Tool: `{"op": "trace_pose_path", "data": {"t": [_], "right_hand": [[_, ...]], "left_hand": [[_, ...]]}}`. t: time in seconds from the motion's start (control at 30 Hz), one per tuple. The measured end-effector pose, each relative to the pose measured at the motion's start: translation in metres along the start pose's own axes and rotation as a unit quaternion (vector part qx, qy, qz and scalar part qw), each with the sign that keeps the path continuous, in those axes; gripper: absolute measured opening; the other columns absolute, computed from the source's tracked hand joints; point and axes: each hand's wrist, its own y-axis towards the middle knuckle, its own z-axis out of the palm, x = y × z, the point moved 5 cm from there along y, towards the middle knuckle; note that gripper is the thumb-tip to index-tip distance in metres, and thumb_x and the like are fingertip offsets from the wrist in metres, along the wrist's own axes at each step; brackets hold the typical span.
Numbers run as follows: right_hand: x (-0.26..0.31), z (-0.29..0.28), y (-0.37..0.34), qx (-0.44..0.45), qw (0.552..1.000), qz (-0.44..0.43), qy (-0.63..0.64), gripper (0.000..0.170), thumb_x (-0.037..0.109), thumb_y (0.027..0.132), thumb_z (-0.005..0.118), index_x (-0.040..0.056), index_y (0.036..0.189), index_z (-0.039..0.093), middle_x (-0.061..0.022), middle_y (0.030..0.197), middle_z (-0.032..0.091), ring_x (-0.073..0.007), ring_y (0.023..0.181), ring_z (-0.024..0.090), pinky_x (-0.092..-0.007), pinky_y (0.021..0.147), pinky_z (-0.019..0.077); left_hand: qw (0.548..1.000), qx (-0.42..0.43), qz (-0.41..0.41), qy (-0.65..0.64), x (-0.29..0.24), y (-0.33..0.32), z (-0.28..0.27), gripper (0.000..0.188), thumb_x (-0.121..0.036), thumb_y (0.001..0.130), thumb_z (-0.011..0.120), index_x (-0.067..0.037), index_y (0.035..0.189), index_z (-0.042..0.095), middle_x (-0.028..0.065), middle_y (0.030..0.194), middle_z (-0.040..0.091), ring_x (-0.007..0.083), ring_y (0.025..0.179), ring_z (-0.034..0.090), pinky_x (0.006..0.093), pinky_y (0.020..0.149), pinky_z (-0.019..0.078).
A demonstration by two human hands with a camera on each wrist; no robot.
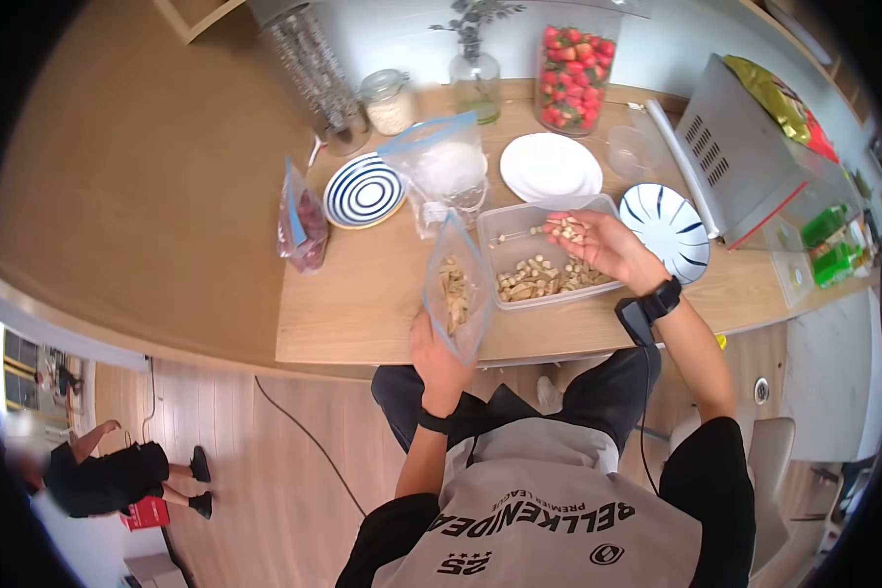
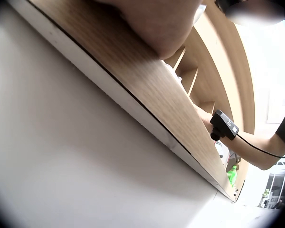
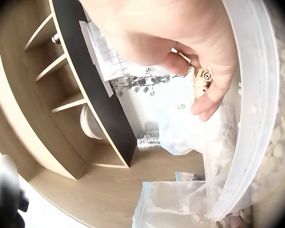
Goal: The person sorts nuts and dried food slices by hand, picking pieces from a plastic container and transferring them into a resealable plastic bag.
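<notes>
My left hand (image 1: 439, 358) grips the lower side of a clear zip bag (image 1: 468, 328), which stands with its mouth spread and holds beige dried-looking pieces (image 1: 454, 294). To its right is a translucent plastic box (image 1: 549, 300) with more such pale chopped pieces (image 1: 534, 277) along its near side. Over the box my right hand (image 1: 608, 250) is turned palm up, fingers curled round a small handful of pale pieces (image 1: 566, 231). In the right wrist view, fingers and thumb close about these pieces (image 3: 202, 81). The left wrist view hides what the left hand holds.
Behind stand a bag of white contents (image 1: 451, 169), a blue-ringed plate (image 1: 366, 191), white plates (image 1: 551, 167) and a tall strawberry container (image 1: 575, 78). A dark-filled bag (image 1: 306, 230) is at left, a striped plate (image 1: 665, 231) at right. Another person (image 1: 118, 470) is beyond the counter.
</notes>
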Motion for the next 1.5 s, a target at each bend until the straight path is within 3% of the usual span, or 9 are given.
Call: {"op": "trace_pose_path", "data": {"t": [0.1,0.2,0.5,0.67,0.73,0.77,0.83,1.2,1.5], "right_hand": [[0.0,0.002,-0.001,-0.003,0.997,0.006,0.074,0.04,0.015,0.113,0.035,-0.0103,0.138,0.053,-0.0265,0.134,0.066,-0.0331,0.129,0.064,-0.0342,0.108,0.0557],[-0.002,-0.002,0.0,0.012,0.997,0.009,0.073,0.039,0.016,0.113,0.036,-0.01,0.137,0.054,-0.0262,0.134,0.066,-0.0334,0.129,0.065,-0.0347,0.109,0.0554],[-0.004,0.003,-0.005,0.0,0.999,-0.048,-0.016,0.031,0.006,0.109,0.049,-0.0078,0.136,0.055,-0.0219,0.13,0.069,-0.0293,0.125,0.068,-0.0345,0.108,0.0557],[-0.005,0.003,-0.006,0.017,0.999,-0.04,-0.03,0.029,0.005,0.11,0.049,-0.0057,0.136,0.056,-0.0198,0.129,0.07,-0.0272,0.123,0.069,-0.0345,0.106,0.0569],[-0.004,0.003,-0.008,0.018,0.999,-0.037,-0.025,0.028,0.006,0.11,0.048,-0.0049,0.135,0.056,-0.0192,0.128,0.071,-0.0269,0.123,0.07,-0.0347,0.105,0.0573],[-0.003,0.003,-0.008,0.017,0.999,-0.034,-0.025,0.027,0.007,0.11,0.048,-0.0045,0.133,0.057,-0.0192,0.128,0.071,-0.027,0.122,0.07,-0.035,0.105,0.0575],[-0.003,0.004,-0.008,0.015,0.999,-0.03,-0.024,0.026,0.008,0.11,0.048,-0.0041,0.131,0.058,-0.0192,0.127,0.072,-0.027,0.122,0.07,-0.0353,0.105,0.0578],[-0.003,0.001,-0.005,0.016,0.999,-0.013,0.048,0.033,0.016,0.113,0.035,-0.0028,0.132,0.055,-0.0225,0.13,0.07,-0.0282,0.123,0.069,-0.0357,0.106,0.0568],[-0.005,0.002,-0.005,0.017,0.999,-0.038,0.008,0.032,0.01,0.111,0.047,-0.0049,0.138,0.053,-0.0218,0.135,0.068,-0.0263,0.126,0.067,-0.0342,0.108,0.056]], "left_hand": [[1.0,0.001,0.003,0.001,-0.002,-0.001,-0.001,0.047,-0.012,0.08,0.077,0.003,0.123,0.066,0.0259,0.115,0.069,0.0467,0.098,0.067,0.0509,0.084,0.0546],[1.0,0.009,-0.004,-0.003,-0.006,0.003,-0.004,0.047,-0.012,0.081,0.077,0.003,0.124,0.066,0.0269,0.12,0.068,0.0478,0.104,0.067,0.051,0.089,0.0543],[1.0,0.014,-0.014,-0.01,-0.013,0.006,-0.007,0.049,-0.014,0.085,0.079,0.007,0.126,0.063,0.029,0.121,0.067,0.0507,0.108,0.065,0.0523,0.094,0.0529],[1.0,0.017,-0.012,-0.007,-0.005,0.001,-0.004,0.049,-0.014,0.086,0.079,0.007,0.126,0.062,0.0292,0.121,0.067,0.0508,0.109,0.064,0.0523,0.094,0.0527],[1.0,0.022,-0.007,-0.021,-0.002,0.0,-0.001,0.068,-0.016,0.074,0.079,0.004,0.136,0.059,0.0285,0.122,0.062,0.0506,0.111,0.06,0.0555,0.096,0.0491],[1.0,0.022,-0.006,-0.021,-0.001,-0.002,0.0,0.068,-0.016,0.074,0.079,0.004,0.136,0.059,0.0285,0.122,0.062,0.0506,0.111,0.06,0.0555,0.096,0.0491],[1.0,0.009,0.011,-0.006,-0.008,0.002,-0.005,0.037,-0.011,0.087,0.078,0.003,0.12,0.067,0.027,0.125,0.066,0.0503,0.11,0.064,0.0532,0.093,0.0525],[1.0,0.009,0.002,-0.01,-0.007,0.001,-0.004,0.032,-0.009,0.086,0.077,0.002,0.115,0.069,0.0267,0.127,0.066,0.05,0.109,0.064,0.053,0.092,0.0529],[1.0,0.007,0.005,-0.006,-0.007,0.001,-0.004,0.031,-0.01,0.087,0.077,0.002,0.114,0.07,0.027,0.127,0.066,0.05,0.109,0.065,0.0527,0.092,0.0535]]}}
